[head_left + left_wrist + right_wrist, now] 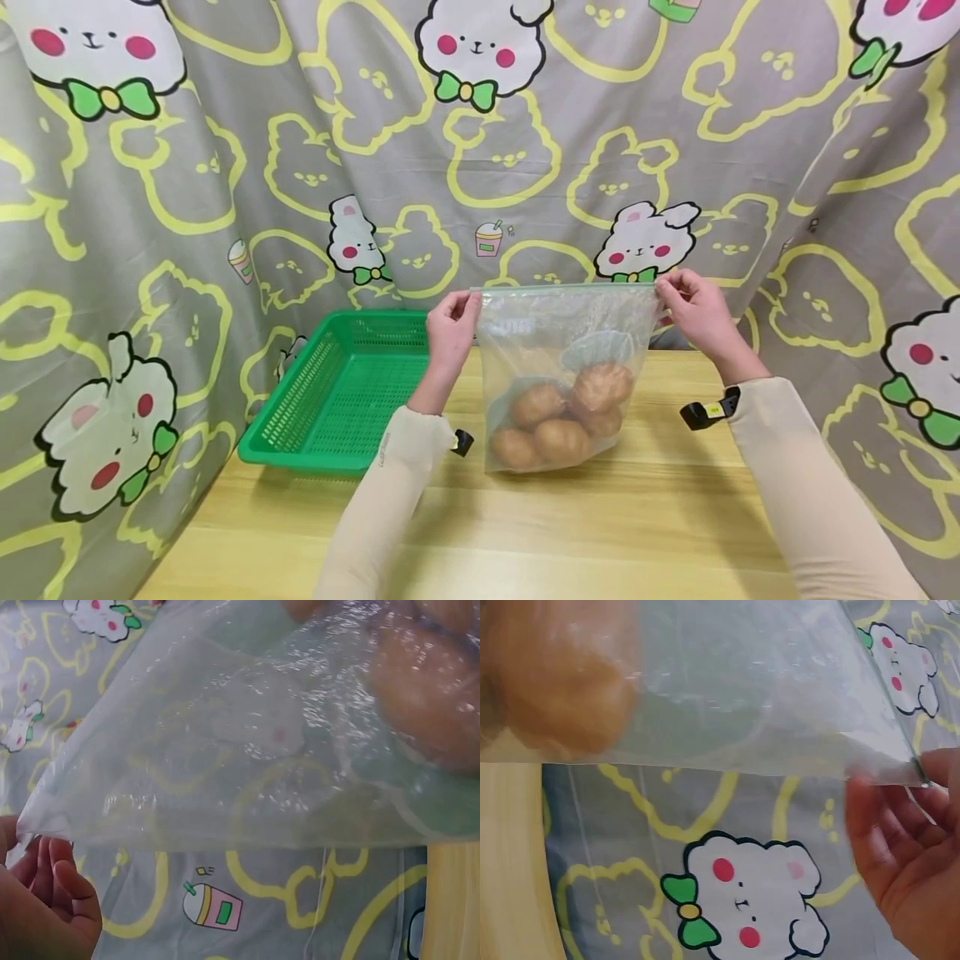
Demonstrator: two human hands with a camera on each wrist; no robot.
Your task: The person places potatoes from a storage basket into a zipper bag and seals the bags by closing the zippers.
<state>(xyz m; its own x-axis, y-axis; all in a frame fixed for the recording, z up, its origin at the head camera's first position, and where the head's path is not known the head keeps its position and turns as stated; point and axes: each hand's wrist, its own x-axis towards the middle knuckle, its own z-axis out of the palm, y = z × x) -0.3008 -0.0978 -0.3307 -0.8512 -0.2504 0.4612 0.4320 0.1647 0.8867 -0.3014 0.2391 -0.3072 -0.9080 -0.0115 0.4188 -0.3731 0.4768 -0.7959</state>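
Note:
A clear zip bag [517, 333] hangs upright by its top edge, held between both hands. Several round brown potatoes [562, 442] lie bunched in its lower part; they look like potatoes through the cloudy plastic. The left hand [453, 327] pinches the bag's top left corner, and the right hand [697, 308] pinches the top right corner. In the left wrist view, the left hand [52, 900] grips the corner with thumb and fingers. From the right wrist, the right hand [911, 847] is seen at the end of the greenish zip strip [889, 705].
On the left of the wooden table [600, 533] stands a green plastic basket [258, 450] with perforated walls. A grey curtain [525, 225] with cartoon rabbits hangs behind the table and at both sides. Dark straps with cameras [708, 410] sit at the wrists.

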